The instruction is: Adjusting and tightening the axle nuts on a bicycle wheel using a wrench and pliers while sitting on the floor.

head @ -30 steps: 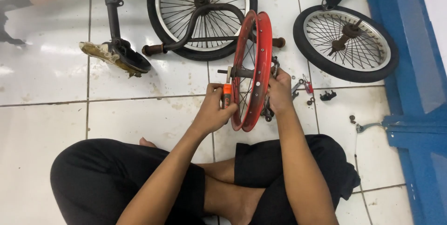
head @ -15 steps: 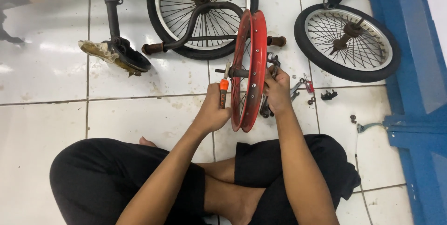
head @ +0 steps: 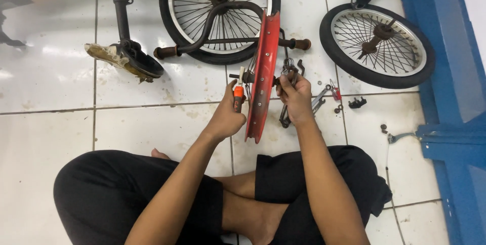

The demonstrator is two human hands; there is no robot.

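2 bare hands work on a red wheel rim that stands upright on its edge on the white tiled floor, just in front of the person's crossed legs. The left hand is closed around a tool with an orange handle, and the tip of this tool points up toward the axle at the left side of the rim. The right hand is on the other side of the rim and its fingers grasp a metal wrench at the hub; how tight the grip is, I cannot tell. Behind the rim lies a bicycle frame with 1 spoked wheel and black handlebars. A second, loose wheel with a black tyre lies on the floor near a blue wall. Some small metal parts lie on the tiles right of the hands.
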